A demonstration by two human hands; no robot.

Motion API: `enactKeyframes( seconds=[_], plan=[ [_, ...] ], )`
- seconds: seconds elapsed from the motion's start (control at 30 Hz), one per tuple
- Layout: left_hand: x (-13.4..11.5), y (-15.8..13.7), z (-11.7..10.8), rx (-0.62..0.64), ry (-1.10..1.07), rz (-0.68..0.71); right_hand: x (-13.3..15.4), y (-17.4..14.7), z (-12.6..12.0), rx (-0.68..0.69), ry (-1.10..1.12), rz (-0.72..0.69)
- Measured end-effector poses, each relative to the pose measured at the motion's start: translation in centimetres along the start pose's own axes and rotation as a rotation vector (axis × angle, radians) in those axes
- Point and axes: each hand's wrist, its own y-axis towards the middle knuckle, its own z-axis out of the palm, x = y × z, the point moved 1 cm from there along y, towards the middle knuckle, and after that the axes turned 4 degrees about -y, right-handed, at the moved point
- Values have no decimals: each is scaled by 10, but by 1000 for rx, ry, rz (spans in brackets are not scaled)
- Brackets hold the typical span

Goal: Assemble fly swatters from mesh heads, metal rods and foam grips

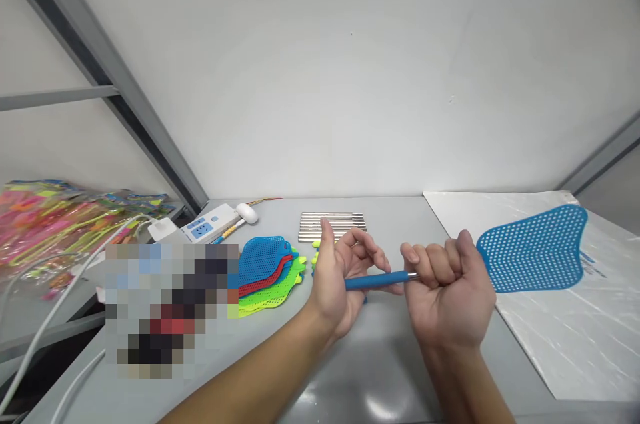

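A blue fly swatter [535, 251] is held level across the front of me, its perforated head out to the right. My right hand [447, 304] is closed around the swatter just behind the head, with a bit of metal shaft showing at its left side. The blue handle points left, and its end meets the palm of my left hand [330, 287]. That hand has its thumb up and its fingers apart, not wrapped around the handle. Behind the left hand lies a row of metal rods [357, 219]. A pile of blue, red and green swatter heads [265, 261] is to its left.
On the left are a white power strip [205, 229], a small white rounded object [247, 213], cables and bagged colourful items [65, 224]. A white sheet [560, 344] covers the table's right side. A blurred patch hides the front left. Metal frame posts stand at both sides.
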Motion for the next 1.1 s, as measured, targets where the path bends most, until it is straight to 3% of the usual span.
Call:
enactKeyframes(
  seconds=[0.13,0.23,0.4,0.57,0.7,0.87,1.1],
  plan=[
    [6,-3,5,8,68,-1,5,6,-5,-11,18,60],
    [20,-4,4,12,326,1,14,13,-11,27,-18,114],
    [49,-12,-6,102,685,-223,36,33,-24,82,-75,253],
    [53,-20,-8,167,894,-183,51,67,-32,76,-130,394],
    [54,-22,-8,197,939,-194,49,88,-28,70,-150,560],
    [62,-19,-12,181,796,-304,37,101,-20,77,-113,748],
    [67,-17,-16,122,731,-333,22,105,-26,178,-96,790]
  ],
)
